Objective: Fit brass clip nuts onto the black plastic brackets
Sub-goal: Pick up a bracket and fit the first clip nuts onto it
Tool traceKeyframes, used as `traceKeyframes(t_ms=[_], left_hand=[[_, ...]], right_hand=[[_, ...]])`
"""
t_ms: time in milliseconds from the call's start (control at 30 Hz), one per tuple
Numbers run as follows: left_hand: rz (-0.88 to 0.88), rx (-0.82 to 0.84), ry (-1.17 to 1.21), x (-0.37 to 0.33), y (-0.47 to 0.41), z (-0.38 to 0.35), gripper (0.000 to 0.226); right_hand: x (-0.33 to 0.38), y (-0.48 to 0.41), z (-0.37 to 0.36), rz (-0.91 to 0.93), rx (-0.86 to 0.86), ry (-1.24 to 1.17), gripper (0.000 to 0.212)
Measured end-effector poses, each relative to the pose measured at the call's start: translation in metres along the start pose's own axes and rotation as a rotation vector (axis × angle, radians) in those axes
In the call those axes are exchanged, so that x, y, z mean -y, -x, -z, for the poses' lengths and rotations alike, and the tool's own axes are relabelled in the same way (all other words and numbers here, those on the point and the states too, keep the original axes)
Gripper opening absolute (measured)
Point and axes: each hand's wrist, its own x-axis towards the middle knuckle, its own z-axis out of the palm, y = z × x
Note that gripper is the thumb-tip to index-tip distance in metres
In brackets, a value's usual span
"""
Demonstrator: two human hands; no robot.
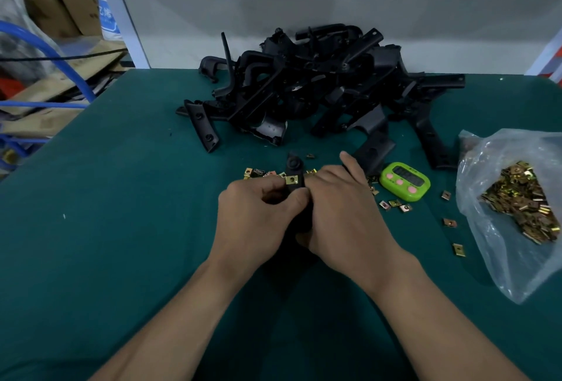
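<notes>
While both hands work close together over the middle of the table (121,198), head view shows one black bracket (294,166) gripped between them, its rounded top end poking out away from the person. Left hand (258,213) is curled round the bracket w/ thumb pressed against its side. Right hand (343,207) wraps the lower part, touching the left; most of the bracket's body is hidden under them. A brass clip nut (291,180) sits on the bracket's edge just above the left fingers. Can't tell if it's fully seated or only part-way on.

More loose nuts (395,205) lie scattered just beyond and to the right of the hands, near a green timer (406,181). A plastic bag (492,149) of nuts lies further right, and the pile of brackets (319,82) is at the back.

Likely trouble, imo: if the thumb pushes off-centre the nut could go on skewed, so its hole misses the bracket's hole. If the grip slips, the springy clip could pop off into the loose ones. The right forearm passes near the bag, so a wide elbow swing could spill it.
</notes>
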Motion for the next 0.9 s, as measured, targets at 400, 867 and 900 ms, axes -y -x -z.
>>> traceKeyframes(t_ms=[400, 867, 900], left_hand=[[0.081, -0.101, 0.091, -0.002, -0.01, -0.002, 0.019], [0.076, 0.203, 0.39, 0.003, -0.01, -0.002, 0.021], [0.048, 0.175, 0.245, 0.006, -0.01, -0.002, 0.019]], right_hand=[[-0.002, -0.004, 0.002, -0.035, -0.166, -0.025, 0.083], [-0.013, -0.01, 0.01, -0.889, -0.355, -1.706, 0.021], [-0.017, -0.01, 0.011, -0.932, -0.418, -1.742, 0.023]])
